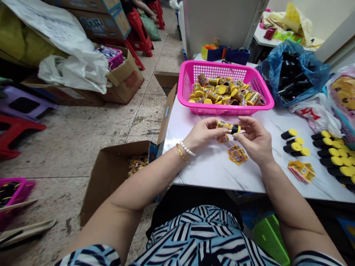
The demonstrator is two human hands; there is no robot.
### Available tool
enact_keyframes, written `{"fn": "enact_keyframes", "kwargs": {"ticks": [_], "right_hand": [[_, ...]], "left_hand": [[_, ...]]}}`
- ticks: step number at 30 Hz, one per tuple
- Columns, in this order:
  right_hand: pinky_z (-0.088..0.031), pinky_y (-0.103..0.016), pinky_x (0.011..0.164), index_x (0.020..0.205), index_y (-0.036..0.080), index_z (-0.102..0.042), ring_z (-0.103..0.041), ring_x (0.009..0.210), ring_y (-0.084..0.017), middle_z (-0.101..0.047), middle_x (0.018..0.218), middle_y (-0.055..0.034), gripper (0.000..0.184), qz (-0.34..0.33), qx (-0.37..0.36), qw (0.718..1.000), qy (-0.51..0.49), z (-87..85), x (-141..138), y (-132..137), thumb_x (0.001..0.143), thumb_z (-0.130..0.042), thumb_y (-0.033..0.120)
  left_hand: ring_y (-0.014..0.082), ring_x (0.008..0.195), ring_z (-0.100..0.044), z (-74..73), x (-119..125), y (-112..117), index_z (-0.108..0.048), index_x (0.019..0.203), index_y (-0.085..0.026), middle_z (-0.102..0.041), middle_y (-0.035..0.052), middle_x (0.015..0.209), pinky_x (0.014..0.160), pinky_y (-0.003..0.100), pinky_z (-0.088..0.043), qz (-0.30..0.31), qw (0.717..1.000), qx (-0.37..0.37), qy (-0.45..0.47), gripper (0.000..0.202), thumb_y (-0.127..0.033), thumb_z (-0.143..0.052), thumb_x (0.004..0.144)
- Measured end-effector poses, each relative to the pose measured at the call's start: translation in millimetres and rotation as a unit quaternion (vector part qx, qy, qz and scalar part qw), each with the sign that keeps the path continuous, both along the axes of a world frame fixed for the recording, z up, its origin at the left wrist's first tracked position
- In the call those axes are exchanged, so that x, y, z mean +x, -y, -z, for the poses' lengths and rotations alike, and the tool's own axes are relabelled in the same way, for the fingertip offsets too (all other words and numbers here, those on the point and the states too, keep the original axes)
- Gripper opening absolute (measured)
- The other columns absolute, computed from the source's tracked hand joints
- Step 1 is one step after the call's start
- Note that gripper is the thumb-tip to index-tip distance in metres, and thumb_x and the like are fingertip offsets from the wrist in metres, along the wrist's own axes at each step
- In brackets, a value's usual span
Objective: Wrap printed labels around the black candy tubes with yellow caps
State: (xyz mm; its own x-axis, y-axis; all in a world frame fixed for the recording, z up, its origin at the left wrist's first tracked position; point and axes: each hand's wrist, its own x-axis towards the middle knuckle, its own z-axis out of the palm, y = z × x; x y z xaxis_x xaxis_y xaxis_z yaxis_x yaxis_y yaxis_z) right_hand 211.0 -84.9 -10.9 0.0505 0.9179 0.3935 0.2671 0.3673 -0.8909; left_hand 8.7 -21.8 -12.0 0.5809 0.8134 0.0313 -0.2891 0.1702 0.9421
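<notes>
A small black bottle with a yellow cap and a yellow printed label [227, 126] is held level above the table. My left hand [206, 131] pinches it at the labelled end, thumb in front. At the capped end, my right hand [254, 138] has its thumb and curved fingers around the yellow cap; the exact contact is partly hidden. Loose printed labels [237, 154] lie on the table below my hands, with another small label [223, 139] under the bottle. Beyond my hands, a pink basket [227, 110] contains many labelled bottles [222, 89].
Black bottles with yellow caps [332, 152] stand or lie at the right, near a stack of labels [301, 171]. A blue bag [294, 74] of black pieces is behind them. Tape dispensers [237, 55] sit behind the basket. An open carton [111, 166] stands left of the table [199, 173].
</notes>
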Motion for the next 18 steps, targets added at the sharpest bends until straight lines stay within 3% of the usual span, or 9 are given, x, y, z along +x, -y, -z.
{"fn": "enact_keyframes", "kwargs": {"ticks": [5,10,14,18], "right_hand": [[-0.069,-0.039,0.087,0.11,0.028,-0.075,-0.072,0.104,-0.022,-0.07,0.117,-0.0044,0.029,0.011,0.034,0.998,0.054,2.8,-5,3,0.082,-0.085,0.031],[-0.069,-0.041,0.085,0.113,0.031,-0.077,-0.071,0.098,-0.022,-0.07,0.114,-0.0047,0.03,0.039,0.068,0.991,0.111,-2.0,-6,4,0.083,-0.084,0.03],[-0.068,-0.04,0.085,0.114,0.029,-0.074,-0.071,0.096,-0.021,-0.073,0.108,-0.0037,0.033,0.049,0.07,0.99,0.111,-0.8,-1,2,0.083,-0.085,0.029],[-0.068,-0.043,0.093,0.115,0.028,-0.074,-0.071,0.105,-0.023,-0.069,0.118,-0.0057,0.033,0.019,0.084,0.99,0.112,2.1,1,1,0.083,-0.084,0.028]], "left_hand": [[0.0132,0.069,-0.067,-5.1,0,3,-0.074,0.102,-0.012,-0.073,0.004,0.083,0.069,0.028,-0.053,0.006,1.0,-0.014,-0.014,0.043,-0.036,-0.093,0.072],[0.0127,0.073,-0.069,-7.1,2,3,-0.074,0.101,-0.011,-0.075,0.0048,0.086,0.072,0.026,-0.053,0.019,0.999,-0.043,-0.001,0.044,-0.033,-0.096,0.069],[0.0149,0.071,-0.072,-6.4,-3,-3,-0.07,0.114,-0.015,-0.077,0.0079,0.095,0.064,0.026,-0.053,0.027,0.991,-0.135,0.001,0.053,-0.041,-0.093,0.074],[0.0134,0.065,-0.069,-3.3,-6,-9,-0.071,0.101,-0.011,-0.075,0.0086,0.089,0.054,0.023,-0.049,0.045,0.988,-0.144,-0.021,0.046,-0.043,-0.092,0.075]]}}
